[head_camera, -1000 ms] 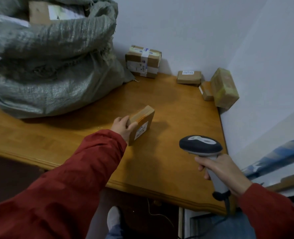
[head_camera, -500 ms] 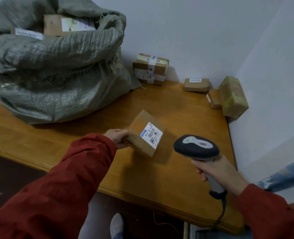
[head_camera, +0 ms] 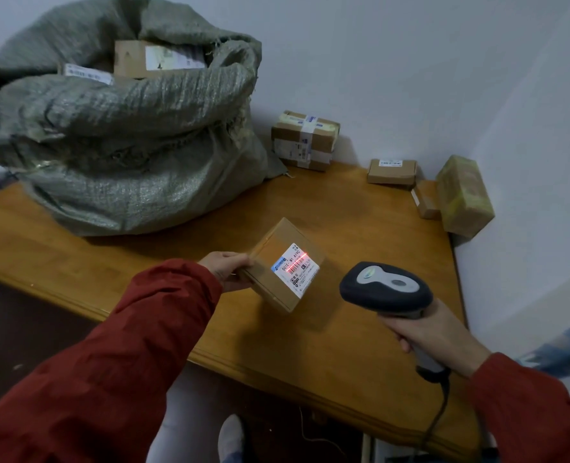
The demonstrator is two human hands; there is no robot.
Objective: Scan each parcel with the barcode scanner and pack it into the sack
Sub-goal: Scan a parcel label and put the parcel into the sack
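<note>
My left hand [head_camera: 228,270] grips a small brown cardboard parcel [head_camera: 277,285] by its left end, lifted above the wooden table [head_camera: 343,345], with its white label facing up. A red scan line lies across the label's barcode. My right hand [head_camera: 434,335] holds the dark grey barcode scanner [head_camera: 385,289] by its handle, with the scanner's head just right of the parcel and pointing at it. The grey woven sack [head_camera: 126,155] stands at the back left, its mouth showing two parcels inside.
Several more parcels sit in the far right corner: a taped box [head_camera: 305,140] by the wall, a flat box [head_camera: 391,171], a small box [head_camera: 425,199] and a yellowish wrapped one [head_camera: 464,195]. White walls close in the back and right. The scanner's cable hangs off the table's front edge.
My left hand lifted the parcel off the table and turned its label upward. The scanner came closer and its red line now falls on the barcode.
</note>
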